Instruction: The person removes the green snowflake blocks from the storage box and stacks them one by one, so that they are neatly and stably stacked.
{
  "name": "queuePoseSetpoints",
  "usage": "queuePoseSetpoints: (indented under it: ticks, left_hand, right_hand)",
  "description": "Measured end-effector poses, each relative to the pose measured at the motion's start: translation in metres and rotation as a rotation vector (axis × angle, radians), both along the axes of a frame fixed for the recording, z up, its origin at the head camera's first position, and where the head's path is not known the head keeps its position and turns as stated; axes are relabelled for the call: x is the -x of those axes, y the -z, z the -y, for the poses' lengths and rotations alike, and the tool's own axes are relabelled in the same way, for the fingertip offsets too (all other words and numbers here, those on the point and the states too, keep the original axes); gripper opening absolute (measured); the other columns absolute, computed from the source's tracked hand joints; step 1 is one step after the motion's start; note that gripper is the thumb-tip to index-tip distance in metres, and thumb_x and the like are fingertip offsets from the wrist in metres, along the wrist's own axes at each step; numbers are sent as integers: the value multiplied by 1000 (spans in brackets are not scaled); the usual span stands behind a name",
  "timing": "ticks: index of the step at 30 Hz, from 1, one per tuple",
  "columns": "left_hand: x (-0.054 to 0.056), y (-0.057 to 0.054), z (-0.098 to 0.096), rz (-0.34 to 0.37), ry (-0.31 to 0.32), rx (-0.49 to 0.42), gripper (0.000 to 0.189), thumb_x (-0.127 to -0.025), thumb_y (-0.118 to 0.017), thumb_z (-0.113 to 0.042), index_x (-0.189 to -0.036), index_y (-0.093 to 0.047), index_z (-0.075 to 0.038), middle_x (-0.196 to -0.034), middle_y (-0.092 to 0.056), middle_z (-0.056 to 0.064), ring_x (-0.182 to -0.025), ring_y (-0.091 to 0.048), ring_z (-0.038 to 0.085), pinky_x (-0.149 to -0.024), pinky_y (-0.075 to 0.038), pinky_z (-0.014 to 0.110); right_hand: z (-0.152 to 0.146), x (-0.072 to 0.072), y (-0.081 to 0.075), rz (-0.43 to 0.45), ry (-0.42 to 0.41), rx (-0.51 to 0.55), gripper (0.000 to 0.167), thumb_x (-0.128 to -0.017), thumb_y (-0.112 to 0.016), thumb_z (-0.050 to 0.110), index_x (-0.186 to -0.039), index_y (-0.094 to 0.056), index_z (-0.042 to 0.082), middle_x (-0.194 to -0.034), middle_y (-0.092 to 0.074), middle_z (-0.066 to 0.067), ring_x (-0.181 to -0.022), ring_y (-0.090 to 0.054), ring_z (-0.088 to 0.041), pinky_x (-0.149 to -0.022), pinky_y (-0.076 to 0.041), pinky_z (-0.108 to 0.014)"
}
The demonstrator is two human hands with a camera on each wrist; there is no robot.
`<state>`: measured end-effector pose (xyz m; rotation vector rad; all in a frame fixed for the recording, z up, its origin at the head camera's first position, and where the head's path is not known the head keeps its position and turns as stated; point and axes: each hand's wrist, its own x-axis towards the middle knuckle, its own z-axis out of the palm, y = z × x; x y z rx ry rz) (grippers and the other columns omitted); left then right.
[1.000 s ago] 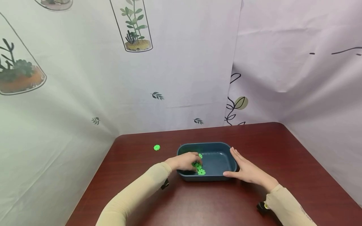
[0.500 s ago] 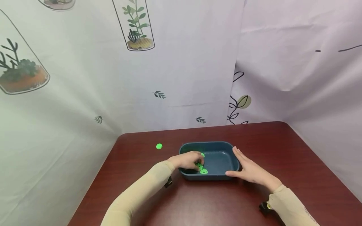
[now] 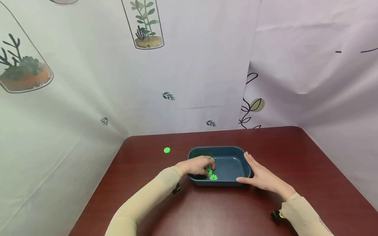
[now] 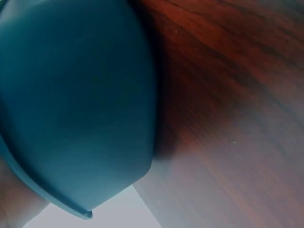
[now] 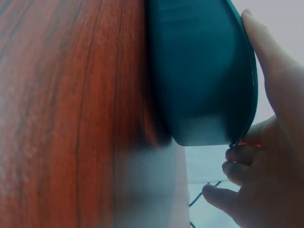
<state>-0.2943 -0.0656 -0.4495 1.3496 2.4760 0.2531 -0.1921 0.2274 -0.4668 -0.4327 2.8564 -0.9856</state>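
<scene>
A dark blue rectangular basin (image 3: 220, 184) stands on the table. My left hand (image 3: 196, 165) reaches over its left end, fingers curled down among green flower-shaped pieces (image 3: 213, 177) on the basin's floor. One piece shows between thumb and fingers; whether it is pinched I cannot tell. My right hand (image 3: 262, 177) spans the basin's right end, thumb at the front rim and long fingers at the far corner. In the right wrist view, fingertips (image 5: 247, 14) touch the rim. Mostly the basin's outer wall (image 4: 80, 104) fills the left wrist view.
A single green flower-shaped piece (image 3: 167, 150) lies on the dark red wooden table (image 3: 218, 209), beyond the basin to the left. Behind the table and at both sides hangs a pale printed cloth (image 3: 195, 65).
The view has shifted slightly. My left fingers have moved a little among the pieces, uncovering more green beneath them. My right hand stays at the basin's right end.
</scene>
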Motion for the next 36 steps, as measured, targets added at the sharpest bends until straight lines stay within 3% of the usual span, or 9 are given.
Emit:
queuePoseSetpoints:
  ticks: [8, 17, 25, 31, 36]
  left_hand:
    - [2, -1, 1, -1, 70, -39, 18, -90, -78, -13, -107, -75, -16, -105, -63, -6, -91, -59, 2, -81, -47, 14]
    - [8, -2, 5, 42, 75, -81, 18, -95, -69, -6, -108, -77, -15, -107, -72, -7, -93, -64, 0, -80, -49, 14]
    - [10, -13, 12, 33, 19, -156, 19, -98, -66, -8, -113, -78, -13, -112, -72, -6, -99, -64, 2, -84, -50, 16]
    - [19, -31, 23, -13, -35, -270, 18, -96, -69, -9, -112, -77, -10, -109, -73, -4, -97, -65, 3, -81, -52, 18]
    - [28, -46, 40, -56, -130, -372, 18, -97, -68, -9, -112, -77, -11, -107, -72, -4, -93, -66, 5, -79, -54, 23]
  right_hand:
    - [-1, 1, 1, 1, -3, -3, 118, -82, -72, 65, -162, -9, 6, -166, -7, -22, -148, -18, -48, -106, -33, -68]
    - [-2, 1, 1, 7, 2, -11, 118, -82, -71, 66, -162, -8, 7, -166, -6, -23, -147, -19, -49, -106, -34, -67]
    - [-1, 1, 1, 7, -3, -12, 119, -81, -70, 69, -162, -9, 7, -167, -7, -22, -148, -18, -48, -106, -33, -67]
    - [0, 3, 2, 14, 3, -8, 118, -82, -72, 65, -163, -7, 8, -167, -6, -21, -148, -18, -48, -106, -33, -68]
    - [0, 3, 3, 25, 13, -7, 118, -83, -72, 64, -163, -6, 9, -167, -5, -20, -148, -18, -48, -106, -33, -68]
